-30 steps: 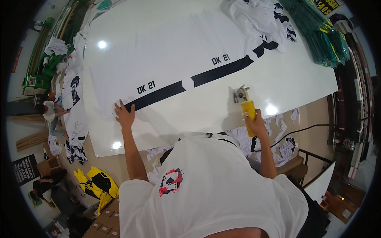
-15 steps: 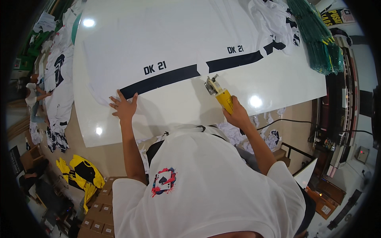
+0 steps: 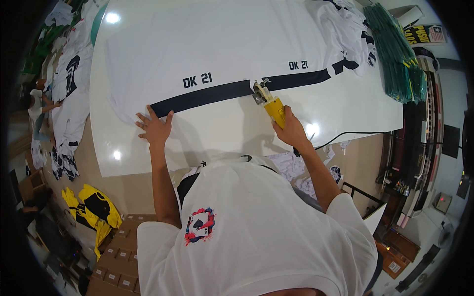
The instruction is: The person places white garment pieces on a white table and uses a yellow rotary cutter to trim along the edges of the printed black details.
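Note:
A broad sheet of white fabric (image 3: 237, 44) with a dark navy band (image 3: 207, 98) along its near edge lies on the white table (image 3: 222, 128). Spread fingers of my left hand (image 3: 156, 128) rest on the band's left end. My right hand (image 3: 292, 129) is wrapped round the yellow body of a handheld electric fabric cutter (image 3: 274, 109). The cutter's metal head (image 3: 259, 91) is at the white gap between two stretches of the band. Whether its blade touches the cloth cannot be made out.
Green bundled fabric (image 3: 395, 54) hangs over the table's right edge, beside crumpled white-and-navy cloth (image 3: 353, 29). A black cable (image 3: 355, 132) runs off to the right. White scraps (image 3: 291, 167) lie below the table. Cardboard boxes (image 3: 118, 246) and yellow garments (image 3: 94, 207) are at lower left. Another person (image 3: 39, 108) works at far left.
My right hand has moved the cutter forward and slightly left, so its head now reaches the gap in the band. My left hand stays on the band's end.

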`<state>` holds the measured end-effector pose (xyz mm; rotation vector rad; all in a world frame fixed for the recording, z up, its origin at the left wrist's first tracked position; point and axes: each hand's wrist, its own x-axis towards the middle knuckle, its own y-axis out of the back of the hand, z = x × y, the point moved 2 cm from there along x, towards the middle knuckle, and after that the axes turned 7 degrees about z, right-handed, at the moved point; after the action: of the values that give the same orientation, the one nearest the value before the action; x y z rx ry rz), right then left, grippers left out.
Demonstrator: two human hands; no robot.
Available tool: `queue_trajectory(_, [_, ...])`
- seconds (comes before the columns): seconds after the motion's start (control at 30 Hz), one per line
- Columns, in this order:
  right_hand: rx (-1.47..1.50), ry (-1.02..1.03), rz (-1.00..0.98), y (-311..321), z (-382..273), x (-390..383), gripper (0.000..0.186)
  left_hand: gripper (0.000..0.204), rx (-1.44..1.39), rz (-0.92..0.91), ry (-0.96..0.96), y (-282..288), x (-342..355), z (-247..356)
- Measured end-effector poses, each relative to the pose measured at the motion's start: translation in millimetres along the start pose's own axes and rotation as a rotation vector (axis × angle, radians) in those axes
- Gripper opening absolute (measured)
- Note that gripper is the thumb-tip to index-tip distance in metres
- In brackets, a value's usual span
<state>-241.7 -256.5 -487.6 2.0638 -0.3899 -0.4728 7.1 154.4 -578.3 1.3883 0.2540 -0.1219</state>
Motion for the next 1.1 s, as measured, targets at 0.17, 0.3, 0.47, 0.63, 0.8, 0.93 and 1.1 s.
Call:
queue_trajectory(0.17, [-0.022, -0.006, -0.018, 1, 1, 5, 0.063, 0.114, 0.01, 0.009, 0.001, -2, 0, 0])
queue_trajectory(0.3, [-0.02, 0.017, -0.013, 2, -2, 12, 0.063, 0.113, -0.008, 0.015, -0.008, -2, 0, 0])
queue_trajectory(0.47, [0.025, 0.005, -0.024, 4, -14, 23, 0.062, 0.114, -0.032, 0.018, -0.014, 0, 0, 0])
queue_trajectory(0.63, [0.046, -0.055, -0.037, 7, -30, 26, 0.062, 0.114, -0.014, -0.002, 0.003, -3, 2, 0])
queue_trajectory(0.8, [0.026, -0.074, -0.004, 0, -38, 25, 0.061, 0.113, -0.04, 0.001, 0.005, -3, 2, -1])
queue_trajectory(0.93, [0.052, -0.094, 0.047, -9, -43, 21, 0.059, 0.113, -0.061, 0.011, -0.007, -4, 1, 0])
queue_trajectory(1.1, [0.09, -0.118, 0.103, -18, -56, 21, 0.058, 0.112, -0.059, 0.017, -0.006, -4, 1, 0])
